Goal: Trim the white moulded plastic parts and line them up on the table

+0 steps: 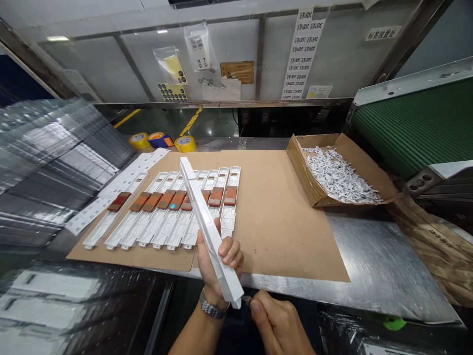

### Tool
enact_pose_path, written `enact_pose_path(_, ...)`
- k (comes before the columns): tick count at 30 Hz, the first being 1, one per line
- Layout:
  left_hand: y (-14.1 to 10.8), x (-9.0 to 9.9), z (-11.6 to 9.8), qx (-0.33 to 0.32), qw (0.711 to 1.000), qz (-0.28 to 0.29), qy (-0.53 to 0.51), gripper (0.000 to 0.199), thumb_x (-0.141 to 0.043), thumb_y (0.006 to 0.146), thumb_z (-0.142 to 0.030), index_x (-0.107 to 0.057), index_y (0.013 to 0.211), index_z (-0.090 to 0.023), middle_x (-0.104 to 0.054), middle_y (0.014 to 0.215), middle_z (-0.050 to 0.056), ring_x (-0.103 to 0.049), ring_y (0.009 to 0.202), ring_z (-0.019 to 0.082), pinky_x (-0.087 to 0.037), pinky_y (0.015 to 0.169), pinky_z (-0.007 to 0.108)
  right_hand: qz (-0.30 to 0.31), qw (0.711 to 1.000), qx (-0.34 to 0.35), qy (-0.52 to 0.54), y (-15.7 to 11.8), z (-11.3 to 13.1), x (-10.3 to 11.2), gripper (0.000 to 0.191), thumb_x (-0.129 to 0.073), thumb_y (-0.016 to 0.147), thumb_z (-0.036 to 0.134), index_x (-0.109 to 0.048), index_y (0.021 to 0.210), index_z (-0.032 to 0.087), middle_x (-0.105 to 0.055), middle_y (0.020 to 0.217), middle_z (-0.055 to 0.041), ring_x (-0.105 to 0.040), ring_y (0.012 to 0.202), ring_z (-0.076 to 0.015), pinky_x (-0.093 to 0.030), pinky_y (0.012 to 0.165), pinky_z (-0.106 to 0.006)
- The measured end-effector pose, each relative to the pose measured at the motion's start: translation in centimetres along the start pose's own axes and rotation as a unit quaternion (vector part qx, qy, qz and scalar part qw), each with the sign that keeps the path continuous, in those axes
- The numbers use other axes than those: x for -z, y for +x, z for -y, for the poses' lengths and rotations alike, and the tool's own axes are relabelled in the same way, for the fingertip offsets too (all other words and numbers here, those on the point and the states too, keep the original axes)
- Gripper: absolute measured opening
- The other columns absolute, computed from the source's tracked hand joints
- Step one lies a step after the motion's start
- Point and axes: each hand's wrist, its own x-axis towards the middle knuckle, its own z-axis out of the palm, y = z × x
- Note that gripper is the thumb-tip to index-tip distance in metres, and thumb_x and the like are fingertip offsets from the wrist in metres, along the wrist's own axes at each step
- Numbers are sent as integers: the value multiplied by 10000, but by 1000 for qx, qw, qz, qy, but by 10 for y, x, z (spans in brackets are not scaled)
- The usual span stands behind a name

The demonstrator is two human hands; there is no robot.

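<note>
My left hand (219, 256) is curled around a long white piece (207, 217), with the thumb on one side and bent fingers on the other. The piece is tilted over the near edge of the brown sheet (273, 207), and its top end crosses in front of the row of white trays (148, 222) on the left part of the sheet. Reddish-brown blocks (215, 197) sit across the trays.

My right hand (275, 320) is closed, just off the near edge of the sheet. It pinches a small shiny thing (247, 299) by the low end of the white piece. I can't tell what it is, or if it touches the piece.

The open box (303, 177) at the sheet's far right corner holds lots of little white bits (336, 175). Tape rolls (185, 143) lie past the sheet's far left edge, on the shiny tabletop (377, 261)
</note>
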Motion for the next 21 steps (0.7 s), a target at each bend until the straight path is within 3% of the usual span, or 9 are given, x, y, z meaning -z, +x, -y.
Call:
enact_pose_path(17, -2, -3, 3, -20, 995, -66, 66, 515, -223, 914, -518, -639, 1031, -237, -419, 475, -38, -395, 403, 61, -314, 380, 143, 79, 994, -72, 33, -4, -1, 3, 448, -180, 959, 457, -388, 657, 202, -445, 554, 20, -410, 471, -87, -281, 479, -214)
enact_pose_path(21, 4, -7, 5, -30, 993, -78, 86, 509, -233, 911, -508, -631, 1051, -223, -441, 501, -23, -417, 431, 81, -351, 411, 173, 95, 992, -78, 18, -11, 2, 4, 440, -261, 951, 471, -440, 654, 200, -484, 570, 24, -448, 512, -93, -314, 505, -202)
